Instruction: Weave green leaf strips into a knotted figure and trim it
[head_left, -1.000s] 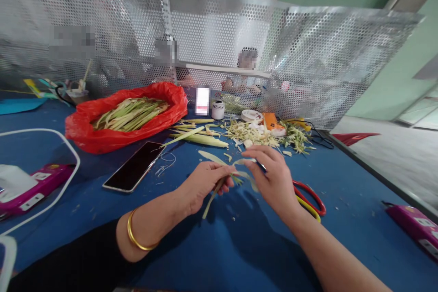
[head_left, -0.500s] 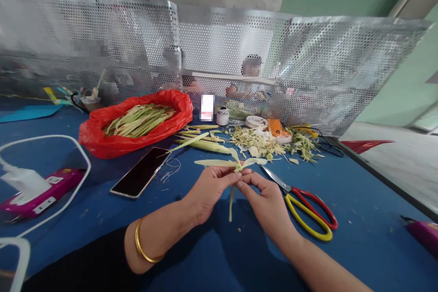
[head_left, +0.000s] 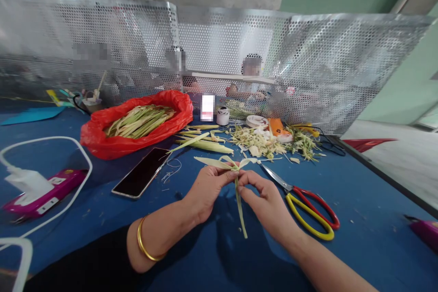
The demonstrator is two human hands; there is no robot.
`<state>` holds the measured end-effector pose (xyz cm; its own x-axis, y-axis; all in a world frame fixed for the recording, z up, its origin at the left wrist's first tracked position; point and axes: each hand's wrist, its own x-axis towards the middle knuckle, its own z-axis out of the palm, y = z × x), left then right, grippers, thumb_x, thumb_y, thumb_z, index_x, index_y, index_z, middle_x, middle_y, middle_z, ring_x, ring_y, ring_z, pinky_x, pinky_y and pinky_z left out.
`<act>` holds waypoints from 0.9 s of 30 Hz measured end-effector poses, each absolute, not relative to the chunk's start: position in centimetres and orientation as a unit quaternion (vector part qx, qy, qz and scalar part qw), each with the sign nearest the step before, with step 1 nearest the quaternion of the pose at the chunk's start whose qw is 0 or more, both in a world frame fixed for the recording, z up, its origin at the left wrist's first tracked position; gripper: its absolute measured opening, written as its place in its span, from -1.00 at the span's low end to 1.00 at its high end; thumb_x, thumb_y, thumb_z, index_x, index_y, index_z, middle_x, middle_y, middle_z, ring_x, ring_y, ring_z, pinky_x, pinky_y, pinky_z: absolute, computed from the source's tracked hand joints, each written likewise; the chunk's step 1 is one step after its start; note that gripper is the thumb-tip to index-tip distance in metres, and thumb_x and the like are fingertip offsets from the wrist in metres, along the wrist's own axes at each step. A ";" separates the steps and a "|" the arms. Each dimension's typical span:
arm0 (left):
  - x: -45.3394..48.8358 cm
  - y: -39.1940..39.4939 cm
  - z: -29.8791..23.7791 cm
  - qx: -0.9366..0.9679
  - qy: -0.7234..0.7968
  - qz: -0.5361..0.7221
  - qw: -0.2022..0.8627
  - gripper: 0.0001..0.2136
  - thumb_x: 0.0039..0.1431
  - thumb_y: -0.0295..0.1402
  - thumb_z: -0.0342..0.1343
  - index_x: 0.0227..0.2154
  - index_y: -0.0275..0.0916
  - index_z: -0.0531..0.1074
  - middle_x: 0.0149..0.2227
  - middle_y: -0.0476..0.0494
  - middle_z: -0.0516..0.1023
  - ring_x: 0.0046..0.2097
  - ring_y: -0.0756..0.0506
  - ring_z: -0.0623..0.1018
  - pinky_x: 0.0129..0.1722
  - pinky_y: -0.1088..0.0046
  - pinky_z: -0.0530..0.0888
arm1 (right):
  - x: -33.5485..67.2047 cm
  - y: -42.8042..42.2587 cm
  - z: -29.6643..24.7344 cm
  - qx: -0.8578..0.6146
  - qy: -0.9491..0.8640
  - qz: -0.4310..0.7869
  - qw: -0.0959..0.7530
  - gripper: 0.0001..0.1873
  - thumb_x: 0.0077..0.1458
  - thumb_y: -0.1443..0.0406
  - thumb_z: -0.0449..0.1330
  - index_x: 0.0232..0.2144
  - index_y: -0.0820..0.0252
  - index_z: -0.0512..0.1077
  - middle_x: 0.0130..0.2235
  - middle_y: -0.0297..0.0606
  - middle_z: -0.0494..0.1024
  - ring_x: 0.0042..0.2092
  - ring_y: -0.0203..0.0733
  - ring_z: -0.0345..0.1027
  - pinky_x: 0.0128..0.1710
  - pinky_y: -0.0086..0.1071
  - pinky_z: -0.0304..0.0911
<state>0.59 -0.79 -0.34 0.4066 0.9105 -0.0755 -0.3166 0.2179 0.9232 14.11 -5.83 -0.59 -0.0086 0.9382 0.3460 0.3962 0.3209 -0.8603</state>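
Note:
Above the blue table my left hand [head_left: 208,189] is closed, pinching the small knot of a pale green woven leaf piece [head_left: 234,167] between thumb and fingers. Leaf ends spread from the knot to the left and right. A longer strip hangs down from it between my hands. My right hand [head_left: 260,196] is closed too, its thumb and forefinger on the top of this hanging strip just under the knot. Fingers partly hide the knot. Right of my right hand lie scissors [head_left: 290,188] with one red and one yellow handle.
Loose leaf strips [head_left: 212,146] lie behind my hands, beside a heap of leaf scraps [head_left: 263,141]. At left are a red plastic bag [head_left: 99,141] of leaves, a phone [head_left: 142,173] and a purple power strip [head_left: 65,180]. A perforated metal screen [head_left: 219,41] stands behind; people sit beyond it.
The knot has turned slightly in my fingers. The hanging strip has swung right and shows longer below my hands. My right fingers have moved a little down from the knot.

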 end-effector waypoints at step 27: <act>0.1 -1.0 0.5 0.465 0.357 0.350 0.730 -0.85 -0.10 -0.37 0.29 -0.58 -0.32 0.45 -0.64 0.06 0.36 -0.61 0.07 0.35 -0.50 0.49 0.45 | 16.4 -6.0 0.8 -0.493 -0.767 -0.118 0.395 -0.81 0.20 0.40 0.12 -0.42 0.10 0.47 -0.42 -0.38 0.57 -0.31 -0.24 0.45 0.13 -0.13 -0.02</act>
<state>0.15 -1.03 0.51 0.4992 0.8442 -0.1956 -0.1795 0.3215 0.9297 16.38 -6.03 0.82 -0.2033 0.6617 0.7216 0.8486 0.4867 -0.2072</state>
